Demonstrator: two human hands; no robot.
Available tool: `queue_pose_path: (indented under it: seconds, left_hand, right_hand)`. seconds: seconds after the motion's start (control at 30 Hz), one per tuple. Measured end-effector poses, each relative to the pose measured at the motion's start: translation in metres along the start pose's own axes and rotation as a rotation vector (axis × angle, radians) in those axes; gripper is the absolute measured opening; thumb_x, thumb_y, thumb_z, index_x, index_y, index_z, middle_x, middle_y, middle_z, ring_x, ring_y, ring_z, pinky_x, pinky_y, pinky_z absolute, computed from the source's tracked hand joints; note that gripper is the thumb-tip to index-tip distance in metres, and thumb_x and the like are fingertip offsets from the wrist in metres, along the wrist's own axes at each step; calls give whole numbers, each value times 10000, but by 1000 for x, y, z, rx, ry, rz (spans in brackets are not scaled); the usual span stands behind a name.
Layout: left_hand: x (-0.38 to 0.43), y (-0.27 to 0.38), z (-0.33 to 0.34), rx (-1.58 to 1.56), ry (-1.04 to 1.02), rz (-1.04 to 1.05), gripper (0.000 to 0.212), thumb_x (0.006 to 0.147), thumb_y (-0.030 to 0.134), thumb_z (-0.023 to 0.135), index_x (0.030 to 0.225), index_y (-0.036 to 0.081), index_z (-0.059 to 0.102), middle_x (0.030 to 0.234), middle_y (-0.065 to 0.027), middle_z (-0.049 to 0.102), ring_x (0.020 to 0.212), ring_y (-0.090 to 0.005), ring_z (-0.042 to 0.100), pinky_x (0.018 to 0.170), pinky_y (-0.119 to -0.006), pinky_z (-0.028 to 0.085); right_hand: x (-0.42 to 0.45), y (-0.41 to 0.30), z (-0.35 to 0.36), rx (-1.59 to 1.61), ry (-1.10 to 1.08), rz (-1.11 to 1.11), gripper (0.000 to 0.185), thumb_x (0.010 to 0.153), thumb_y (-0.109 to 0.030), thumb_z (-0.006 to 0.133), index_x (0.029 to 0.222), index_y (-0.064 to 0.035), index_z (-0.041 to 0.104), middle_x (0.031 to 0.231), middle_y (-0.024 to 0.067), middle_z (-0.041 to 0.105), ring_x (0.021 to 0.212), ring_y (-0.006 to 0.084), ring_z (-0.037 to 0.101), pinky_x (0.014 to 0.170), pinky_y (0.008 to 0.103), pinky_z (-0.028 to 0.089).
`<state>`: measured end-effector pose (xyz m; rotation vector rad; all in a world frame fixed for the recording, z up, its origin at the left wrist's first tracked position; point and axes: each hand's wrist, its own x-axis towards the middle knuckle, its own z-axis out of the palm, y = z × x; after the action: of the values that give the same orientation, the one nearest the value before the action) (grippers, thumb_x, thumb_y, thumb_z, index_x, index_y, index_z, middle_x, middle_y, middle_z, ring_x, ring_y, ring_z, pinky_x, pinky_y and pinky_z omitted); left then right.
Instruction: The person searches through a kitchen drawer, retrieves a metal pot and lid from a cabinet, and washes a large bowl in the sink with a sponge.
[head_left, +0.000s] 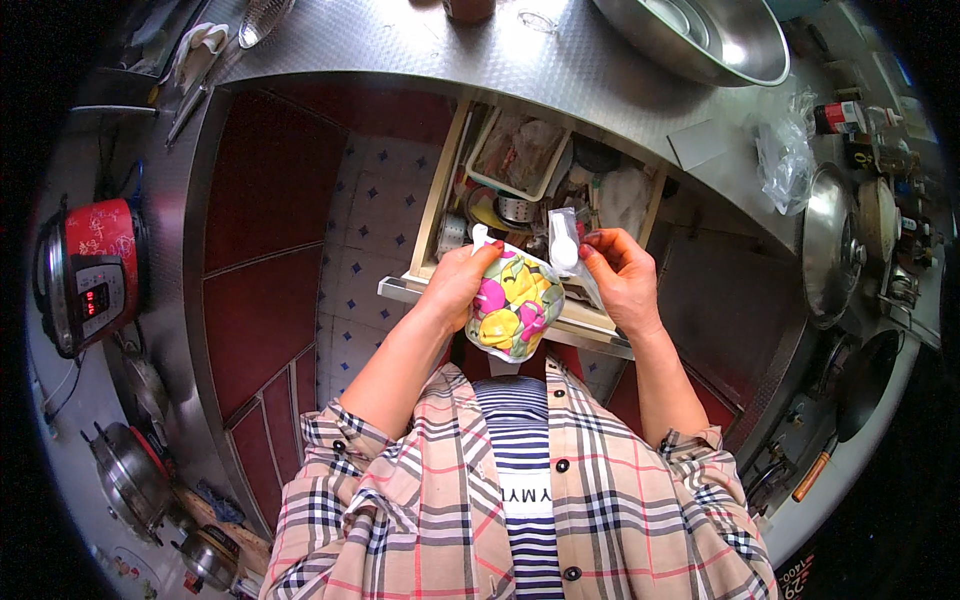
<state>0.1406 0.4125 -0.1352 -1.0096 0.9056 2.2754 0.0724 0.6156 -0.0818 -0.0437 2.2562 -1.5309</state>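
My left hand (457, 289) grips a quilted cloth pot holder (519, 304) with a pink, yellow and green print and white edging. It hangs in front of my body, over the front of a pulled-out drawer (431, 259). Between the fingers of my right hand (626, 277) is a clear plastic packet (559, 219) with a white plastic spoon (564, 249) inside. The packet is beside the pot holder's right edge. Beneath both hands the drawer holds a white-rimmed tray (559, 161), a perforated metal utensil (516, 210) and crumpled plastic bags (626, 191).
Above the drawer runs a steel counter (420, 45) with a metal basin (739, 56) and a plastic bag (786, 157). A red electric cooker (105, 277) stands at left. At right are a pan lid (829, 247) and a wok (870, 390). Dark red cabinet doors (262, 315) flank the drawer.
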Motion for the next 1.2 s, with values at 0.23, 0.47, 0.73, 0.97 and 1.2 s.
queue_pose_path:
  seconds: [0.23,0.47,0.73,0.97,1.2]
  left_hand:
    - [2,-13,-1,200,82,118,216,874,111,573,1053,-11,564,924,-95,648,795,-162,629,705,-286,510]
    - [-4,-17,2,503,-10,404,293,821,-20,508,1109,-4,560,984,-70,618,899,-123,587,809,-257,482]
    - [-16,-10,13,503,-93,361,220,877,207,679,972,18,619,904,-11,613,862,-77,535,790,-228,440]
    - [-19,-17,5,345,-154,229,187,817,131,737,895,45,590,849,-1,597,788,-70,550,707,-214,473]
    - [-24,-36,6,544,-115,283,181,781,88,727,897,33,600,841,-13,613,815,-89,560,744,-250,472]
  right_hand:
    - [-2,-2,5,-2,-25,37,85,865,-44,637,925,7,606,771,-24,591,680,31,499,602,198,418]
    - [-8,-2,14,2,-75,36,81,854,-39,639,908,9,602,761,-12,605,672,33,527,592,207,433]
    - [-15,-20,26,-271,-135,-289,118,780,-14,653,880,23,602,766,118,618,645,171,610,576,267,470]
    - [-21,-9,34,30,-131,58,128,841,-88,659,869,16,590,737,47,610,662,85,559,581,253,449]
    - [-17,17,19,-305,-192,88,173,859,-153,634,871,14,593,703,121,607,606,145,561,557,291,444]
